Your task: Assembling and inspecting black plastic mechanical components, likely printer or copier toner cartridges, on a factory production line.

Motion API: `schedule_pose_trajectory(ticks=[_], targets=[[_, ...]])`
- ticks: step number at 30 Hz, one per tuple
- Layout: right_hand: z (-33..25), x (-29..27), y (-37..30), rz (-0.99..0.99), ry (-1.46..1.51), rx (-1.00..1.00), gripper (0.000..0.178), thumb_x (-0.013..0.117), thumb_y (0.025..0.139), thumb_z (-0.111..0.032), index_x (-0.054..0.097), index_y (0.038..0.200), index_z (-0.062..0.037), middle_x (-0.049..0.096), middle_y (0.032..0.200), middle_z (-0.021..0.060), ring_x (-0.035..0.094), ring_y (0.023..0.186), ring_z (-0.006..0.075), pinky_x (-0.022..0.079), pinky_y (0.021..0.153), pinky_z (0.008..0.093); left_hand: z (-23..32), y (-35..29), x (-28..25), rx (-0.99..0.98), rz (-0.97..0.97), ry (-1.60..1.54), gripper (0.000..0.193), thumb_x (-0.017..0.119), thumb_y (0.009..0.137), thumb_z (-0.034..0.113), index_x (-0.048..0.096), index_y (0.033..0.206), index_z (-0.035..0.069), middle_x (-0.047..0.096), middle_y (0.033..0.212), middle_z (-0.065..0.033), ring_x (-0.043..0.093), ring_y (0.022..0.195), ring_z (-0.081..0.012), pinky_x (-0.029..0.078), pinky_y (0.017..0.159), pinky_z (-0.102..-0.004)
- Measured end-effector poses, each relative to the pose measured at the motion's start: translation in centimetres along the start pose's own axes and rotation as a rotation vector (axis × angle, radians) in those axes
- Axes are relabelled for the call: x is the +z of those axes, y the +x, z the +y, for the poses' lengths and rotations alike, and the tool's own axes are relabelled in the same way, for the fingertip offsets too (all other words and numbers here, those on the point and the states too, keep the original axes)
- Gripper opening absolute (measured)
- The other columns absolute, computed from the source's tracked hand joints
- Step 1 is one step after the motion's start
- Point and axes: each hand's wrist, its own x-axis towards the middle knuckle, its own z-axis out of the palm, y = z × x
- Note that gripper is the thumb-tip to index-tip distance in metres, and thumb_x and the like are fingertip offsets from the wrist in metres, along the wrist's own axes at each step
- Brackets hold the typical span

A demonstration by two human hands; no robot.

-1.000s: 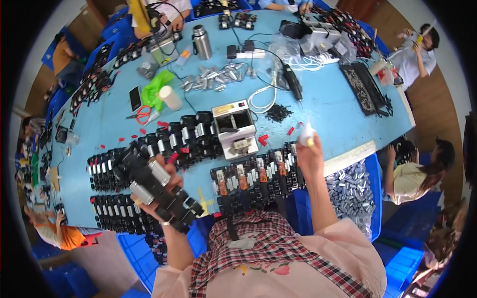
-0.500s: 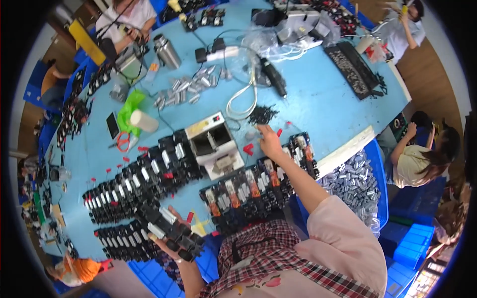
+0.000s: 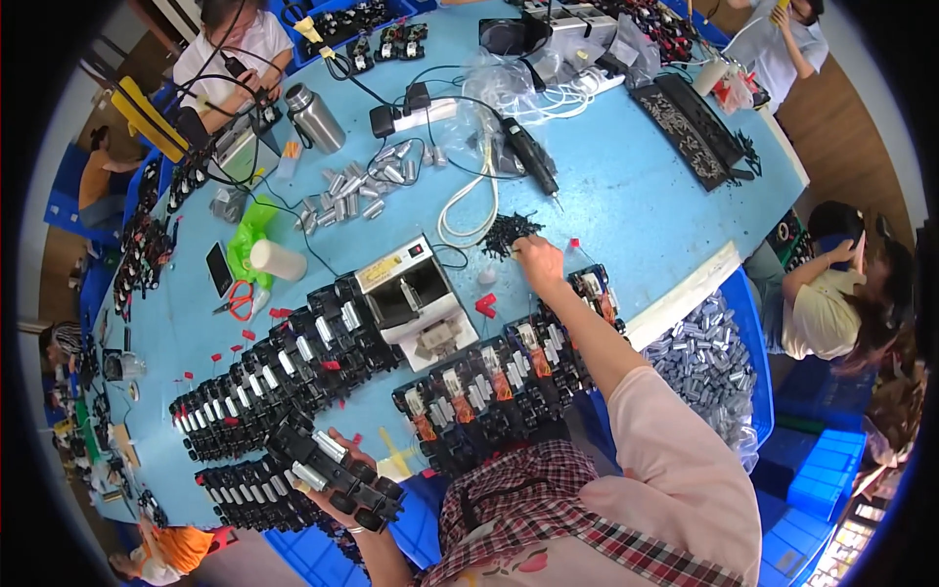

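Note:
My left hand [image 3: 331, 501] is closed around a black toy car chassis [image 3: 342, 468] with wheels and a silver cylinder on it, tilted over the table's near edge. Out in front, my right hand [image 3: 540, 264] has its fingertips pressed together at the near edge of a pile of small black screws [image 3: 509, 233]; whatever they pinch is too small to make out. Left of that hand stands a white box [image 3: 409, 256] with a dark open hopper. Rows of similar black chassis [image 3: 284, 367] stand to its left, and another row with silver and orange parts [image 3: 499, 377] lies under my right forearm.
A corded electric screwdriver [image 3: 531, 152] lies beyond the screw pile. Loose silver cylinders [image 3: 357, 186], a steel flask [image 3: 315, 117], orange scissors [image 3: 237, 300] and a black tray [image 3: 690, 132] are on the blue table. A blue bin [image 3: 758, 372] of silver cylinders stands at right. Other people sit around.
My right hand has shifted slightly right along the edge of the screw pile. My left hand still holds the chassis in nearly the same place. The whole view has shifted a little.

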Motion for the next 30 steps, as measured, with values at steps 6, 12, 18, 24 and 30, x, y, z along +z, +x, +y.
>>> schedule_pose_trajectory(ticks=[6,12,18,24,30], targets=[[0.8,-0.6,-0.2,-0.079,-0.004,0.150,0.010,0.055,0.074,-0.013,0.060,0.083,-0.0102,0.061,0.078,0.0119,0.060,0.072,0.0296,0.048,0.061,0.0410,0.6,-0.6,0.0,0.060,-0.041,0.018,0.080,0.069,0.069,0.046,0.035,0.128,0.005,0.044,0.126,-0.0122,0.048,0.109,-0.0223,0.043,0.088,-0.0340],[0.0,-3.5,-1.1,-0.091,0.449,0.417,0.012,0.050,0.080,-0.009,0.055,0.089,-0.0037,0.059,0.076,0.0129,0.060,0.066,0.0235,0.046,0.056,0.0334,0.8,-1.0,0.2,0.067,-0.076,-0.010,0.083,0.070,0.068,0.046,0.031,0.131,0.006,0.043,0.127,-0.0129,0.047,0.110,-0.0232,0.042,0.088,-0.0348],[-13.0,-14.2,-8.3,-0.427,1.372,0.316,0.007,0.050,0.086,-0.009,0.050,0.090,-0.0035,0.058,0.078,0.0046,0.055,0.069,0.0091,0.043,0.057,0.0213,0.6,-0.7,0.5,0.021,-0.101,0.016,0.096,0.068,0.064,0.054,0.026,0.132,0.002,0.049,0.115,-0.0120,0.052,0.093,-0.0274,0.043,0.082,-0.0385],[-23.6,-21.1,-12.3,-0.637,1.738,0.288,0.024,0.054,0.083,-0.004,0.046,0.105,-0.0032,0.057,0.084,0.0068,0.058,0.070,0.0127,0.048,0.060,0.0242,-0.7,-0.5,5.4,0.055,-0.252,0.100,0.087,0.063,0.066,0.055,0.036,0.127,-0.001,0.049,0.119,-0.0183,0.054,0.095,-0.0279,0.043,0.082,-0.0379],[-27.1,-20.9,-13.6,-0.629,1.863,0.097,0.016,0.058,0.082,-0.005,0.046,0.093,-0.0041,0.059,0.087,0.0060,0.059,0.072,0.0105,0.047,0.059,0.0202,-0.9,-2.8,4.9,0.055,-0.242,0.126,0.087,0.056,0.071,0.060,0.031,0.130,0.001,0.043,0.126,-0.0167,0.052,0.106,-0.0273,0.035,0.097,-0.0444]])
